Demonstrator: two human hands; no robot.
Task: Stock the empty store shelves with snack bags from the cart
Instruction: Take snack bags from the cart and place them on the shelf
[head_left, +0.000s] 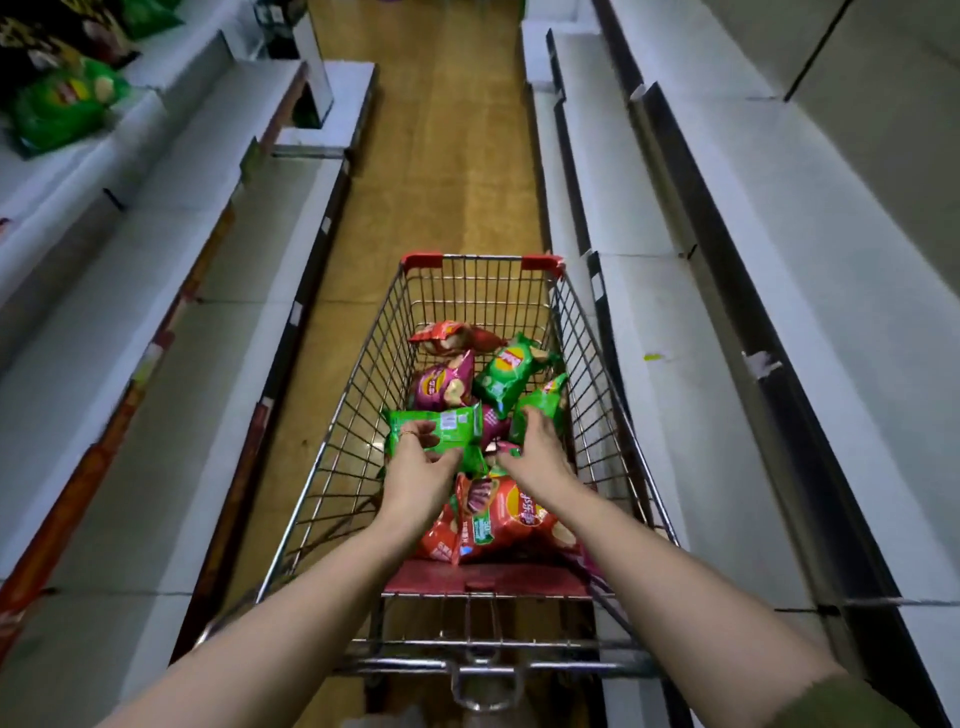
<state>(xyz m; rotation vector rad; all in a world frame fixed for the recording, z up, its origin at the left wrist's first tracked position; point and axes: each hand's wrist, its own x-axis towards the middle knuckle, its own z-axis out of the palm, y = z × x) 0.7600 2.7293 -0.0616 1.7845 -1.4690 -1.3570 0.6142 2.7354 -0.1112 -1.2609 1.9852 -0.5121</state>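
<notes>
A wire shopping cart (363, 364) stands in the aisle in front of me. Inside it lie several snack bags: green, purple and red ones. My left hand (418, 470) grips a green bag (447, 423) that lies face down at the cart's left middle. My right hand (537, 447) reaches over the pile and its fingers curl on another green bag (543, 402) toward the right wall of the cart. A big red bag (511, 514) lies under both wrists. A third green bag (506, 371) and a purple bag (441, 384) lie farther in.
White shelves run along both sides of the wooden aisle floor (441, 156). The right shelves (779, 260) hold nothing. At the far upper left, a shelf holds green bags (62, 104) and dark ones. The cart handle (467, 667) is just below my forearms.
</notes>
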